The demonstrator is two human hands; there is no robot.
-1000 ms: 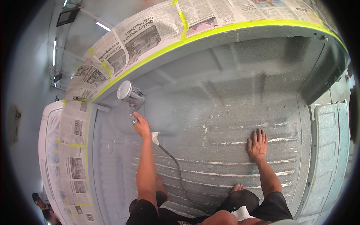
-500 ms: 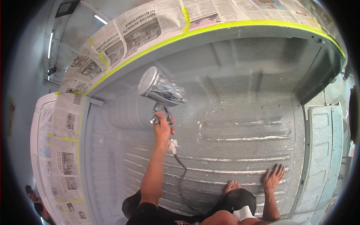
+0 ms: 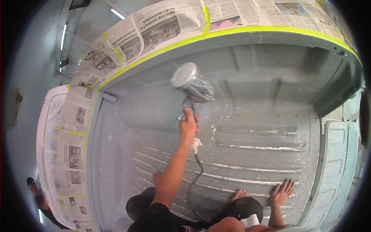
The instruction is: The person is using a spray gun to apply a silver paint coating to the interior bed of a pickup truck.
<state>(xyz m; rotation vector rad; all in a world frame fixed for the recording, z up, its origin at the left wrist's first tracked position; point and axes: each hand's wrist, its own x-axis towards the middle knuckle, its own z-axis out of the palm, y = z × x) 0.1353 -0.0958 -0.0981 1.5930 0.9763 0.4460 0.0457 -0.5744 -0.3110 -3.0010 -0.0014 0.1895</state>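
My left hand is wrapped round the grip of a spray gun, its arm stretched out over the truck bed. On top of the gun sits a silver cup, wrapped round its side and slightly blurred by motion. A dark hose hangs from below the grip, with a white wrapping near its upper end. Off to the right, my right hand lies palm down on the ribbed bed floor, fingers spread and holding nothing. Beyond the gun, the bed's side wall looks grey.
Newspaper held by yellow tape covers the upper rim and the cab side. The tailgate lies lowered at the right. My bare foot rests beside my right hand. Another person is at the far left, outside the bed.
My left hand has moved right along the side wall with the spray gun. The view has shifted slightly, and my right hand stays on the floor.
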